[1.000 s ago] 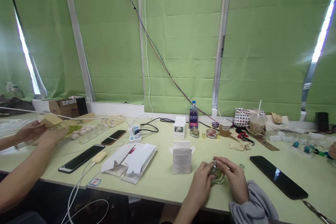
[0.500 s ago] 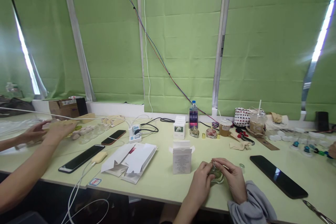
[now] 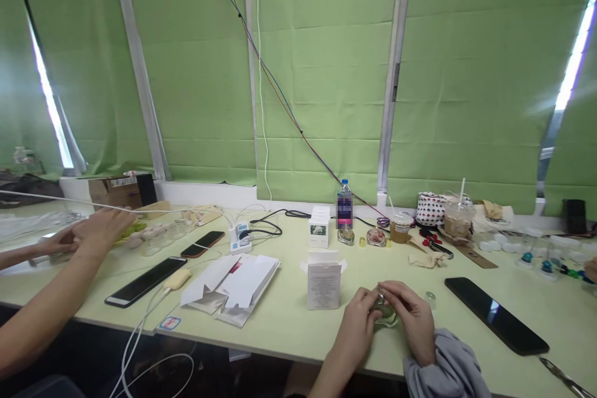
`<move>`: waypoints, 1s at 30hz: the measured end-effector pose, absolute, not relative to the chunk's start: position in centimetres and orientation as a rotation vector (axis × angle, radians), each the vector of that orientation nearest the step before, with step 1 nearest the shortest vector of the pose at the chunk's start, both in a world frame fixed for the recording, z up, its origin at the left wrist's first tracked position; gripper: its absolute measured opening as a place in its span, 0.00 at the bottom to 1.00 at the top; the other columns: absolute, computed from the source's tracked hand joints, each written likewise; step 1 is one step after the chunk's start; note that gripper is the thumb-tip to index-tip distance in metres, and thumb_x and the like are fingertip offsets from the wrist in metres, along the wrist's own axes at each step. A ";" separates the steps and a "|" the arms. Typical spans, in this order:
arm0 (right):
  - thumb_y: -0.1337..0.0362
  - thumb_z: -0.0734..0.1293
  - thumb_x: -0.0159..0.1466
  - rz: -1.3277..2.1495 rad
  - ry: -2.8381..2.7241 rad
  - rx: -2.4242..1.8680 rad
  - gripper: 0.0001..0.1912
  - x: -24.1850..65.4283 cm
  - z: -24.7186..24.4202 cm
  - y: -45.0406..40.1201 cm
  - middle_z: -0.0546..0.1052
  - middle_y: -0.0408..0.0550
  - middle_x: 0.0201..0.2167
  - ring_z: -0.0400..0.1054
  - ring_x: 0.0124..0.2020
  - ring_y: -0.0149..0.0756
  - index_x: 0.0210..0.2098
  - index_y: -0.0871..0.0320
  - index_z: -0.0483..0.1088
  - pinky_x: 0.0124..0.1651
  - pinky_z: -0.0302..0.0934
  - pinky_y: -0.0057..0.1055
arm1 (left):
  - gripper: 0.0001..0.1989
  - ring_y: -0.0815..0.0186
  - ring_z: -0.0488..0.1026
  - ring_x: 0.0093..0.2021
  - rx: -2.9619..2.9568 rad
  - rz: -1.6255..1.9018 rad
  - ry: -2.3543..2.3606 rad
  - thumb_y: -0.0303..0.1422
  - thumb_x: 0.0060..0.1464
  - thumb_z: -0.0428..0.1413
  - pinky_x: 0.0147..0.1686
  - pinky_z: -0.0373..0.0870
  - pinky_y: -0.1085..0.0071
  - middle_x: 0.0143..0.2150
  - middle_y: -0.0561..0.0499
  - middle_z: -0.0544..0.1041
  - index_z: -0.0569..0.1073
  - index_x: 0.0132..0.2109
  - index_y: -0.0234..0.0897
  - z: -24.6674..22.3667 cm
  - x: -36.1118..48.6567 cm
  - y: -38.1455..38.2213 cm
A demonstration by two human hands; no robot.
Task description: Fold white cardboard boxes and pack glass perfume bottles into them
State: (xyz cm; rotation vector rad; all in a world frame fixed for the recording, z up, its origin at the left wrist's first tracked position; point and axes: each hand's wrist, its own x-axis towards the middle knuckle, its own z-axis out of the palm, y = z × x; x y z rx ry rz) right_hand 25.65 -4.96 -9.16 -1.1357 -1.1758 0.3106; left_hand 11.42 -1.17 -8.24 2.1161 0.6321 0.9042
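Drawn slightly inward since the earlier frame: right hand [image 3: 413,320] and the bunched grey fabric [image 3: 445,364] at its wrist. Also shifted, at far left, a co-worker's nearer hand [image 3: 102,227], now a little higher in view. Spread beneath everything, a pale yellow-green tabletop [image 3: 289,326]. Laid on it, well left of the work, flattened white cardboard cartons [image 3: 254,289], overlapping, perhaps to save room. Resting screen-up to the right, a large black smartphone [image 3: 497,317], well apart from both hands, apparently to leave them space. Stood upright just beside left hand [image 3: 354,323], a white cardboard carton [image 3: 323,286] with top flaps raised, probably so that its opening stays easy to reach. Held low between both hands, near the front edge and to the right of that carton, a small rounded green-tinted glass bottle [image 3: 387,313]; cannot tell whether touching the tabletop. Grasping it with the fingers of both hands: left ones curled around the side, seemingly to brace it, right ones pinched together at the silver neck, likely for finer control. Smallest, lying just beyond the right hand, a pale green translucent disc [image 3: 430,296], perhaps left there to stay close by
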 end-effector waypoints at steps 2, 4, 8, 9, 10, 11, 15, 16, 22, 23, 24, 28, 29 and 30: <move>0.52 0.70 0.56 0.321 -1.165 -1.137 0.14 25.7 -9.3 -4.9 0.80 0.52 0.35 0.73 0.37 0.43 0.31 0.56 0.80 0.36 0.70 0.32 | 0.28 0.63 0.68 0.46 2.109 0.906 0.628 0.20 0.53 0.47 0.49 0.64 0.69 0.44 0.49 0.70 0.66 0.59 0.46 -8.3 11.4 -1.2; 0.52 0.69 0.57 0.329 -1.171 -1.135 0.14 25.8 -9.4 -4.8 0.79 0.53 0.36 0.73 0.37 0.43 0.32 0.57 0.80 0.36 0.70 0.33 | 0.28 0.63 0.68 0.46 2.109 0.907 0.627 0.20 0.53 0.48 0.49 0.64 0.69 0.44 0.49 0.70 0.66 0.59 0.46 -8.3 11.4 -1.2; 0.53 0.70 0.57 0.310 -1.178 -1.123 0.13 25.8 -9.3 -5.0 0.79 0.53 0.36 0.73 0.38 0.44 0.31 0.56 0.80 0.37 0.70 0.33 | 0.28 0.63 0.68 0.46 2.112 0.912 0.626 0.20 0.53 0.48 0.48 0.64 0.69 0.43 0.49 0.70 0.67 0.59 0.46 -8.2 11.4 -1.3; 0.53 0.70 0.56 0.308 -1.168 -1.119 0.13 25.7 -9.2 -5.0 0.79 0.53 0.35 0.73 0.37 0.44 0.31 0.56 0.80 0.36 0.70 0.33 | 0.28 0.63 0.68 0.45 2.111 0.912 0.626 0.20 0.53 0.48 0.48 0.64 0.69 0.43 0.49 0.70 0.67 0.59 0.46 -8.2 11.4 -1.3; 0.53 0.70 0.56 0.310 -1.156 -1.115 0.13 25.7 -9.2 -5.0 0.79 0.53 0.35 0.73 0.36 0.43 0.31 0.57 0.79 0.35 0.70 0.33 | 0.28 0.63 0.68 0.45 2.109 0.911 0.626 0.20 0.53 0.47 0.48 0.64 0.69 0.43 0.49 0.70 0.67 0.59 0.46 -8.1 11.4 -1.3; 0.53 0.70 0.55 0.313 -1.143 -1.114 0.14 25.6 -9.1 -5.1 0.79 0.53 0.35 0.73 0.35 0.43 0.31 0.57 0.79 0.34 0.70 0.33 | 0.28 0.63 0.68 0.45 2.108 0.907 0.627 0.21 0.53 0.47 0.48 0.64 0.69 0.43 0.49 0.70 0.67 0.59 0.46 -8.1 11.4 -1.3; 0.53 0.71 0.54 0.341 -1.112 -1.123 0.14 25.6 -9.1 -5.1 0.79 0.52 0.34 0.73 0.32 0.41 0.31 0.58 0.79 0.33 0.69 0.31 | 0.28 0.63 0.68 0.46 2.108 0.892 0.635 0.21 0.53 0.47 0.49 0.63 0.68 0.44 0.49 0.70 0.66 0.60 0.46 -8.0 11.4 -1.3; 0.53 0.71 0.54 0.352 -1.105 -1.123 0.14 25.6 -9.1 -5.0 0.79 0.52 0.34 0.72 0.30 0.40 0.31 0.58 0.79 0.32 0.69 0.31 | 0.28 0.63 0.68 0.46 2.108 0.893 0.636 0.21 0.53 0.48 0.49 0.63 0.68 0.43 0.49 0.70 0.66 0.60 0.46 -8.0 11.4 -1.3; 0.53 0.72 0.53 0.420 -1.086 -1.149 0.15 25.7 -9.0 -5.1 0.79 0.49 0.29 0.70 0.26 0.37 0.33 0.58 0.77 0.30 0.68 0.30 | 0.29 0.63 0.68 0.46 2.107 0.892 0.630 0.21 0.53 0.47 0.49 0.64 0.68 0.43 0.49 0.69 0.65 0.60 0.47 -8.1 11.4 -1.4; 0.53 0.72 0.53 0.426 -1.082 -1.155 0.15 25.7 -9.0 -5.1 0.79 0.49 0.29 0.70 0.26 0.37 0.34 0.58 0.77 0.30 0.68 0.30 | 0.29 0.63 0.68 0.46 2.109 0.891 0.632 0.21 0.53 0.47 0.49 0.64 0.68 0.43 0.49 0.69 0.65 0.60 0.47 -8.1 11.4 -1.3; 0.53 0.71 0.53 0.428 -1.079 -1.158 0.16 25.7 -9.0 -5.1 0.80 0.50 0.30 0.71 0.27 0.37 0.34 0.58 0.78 0.31 0.68 0.30 | 0.29 0.62 0.68 0.46 2.112 0.891 0.634 0.21 0.53 0.47 0.49 0.64 0.68 0.43 0.49 0.69 0.65 0.60 0.47 -8.1 11.4 -1.3; 0.53 0.70 0.55 0.418 -1.099 -1.145 0.15 25.8 -9.1 -5.1 0.79 0.51 0.36 0.72 0.33 0.40 0.35 0.57 0.79 0.35 0.69 0.31 | 0.29 0.62 0.67 0.46 2.121 0.889 0.639 0.20 0.53 0.48 0.49 0.64 0.68 0.44 0.49 0.70 0.66 0.60 0.46 -8.2 11.4 -1.2; 0.53 0.70 0.55 0.413 -1.105 -1.141 0.15 25.8 -9.1 -5.1 0.79 0.52 0.37 0.72 0.34 0.41 0.34 0.57 0.79 0.35 0.69 0.31 | 0.29 0.62 0.67 0.46 2.122 0.886 0.637 0.20 0.53 0.48 0.49 0.64 0.68 0.44 0.49 0.70 0.66 0.60 0.47 -8.2 11.4 -1.2; 0.53 0.70 0.55 0.410 -1.109 -1.136 0.14 25.8 -9.2 -5.0 0.79 0.52 0.36 0.72 0.34 0.41 0.34 0.57 0.79 0.35 0.69 0.31 | 0.29 0.62 0.67 0.46 2.120 0.888 0.637 0.21 0.53 0.48 0.50 0.64 0.68 0.44 0.49 0.70 0.65 0.60 0.47 -8.2 11.4 -1.2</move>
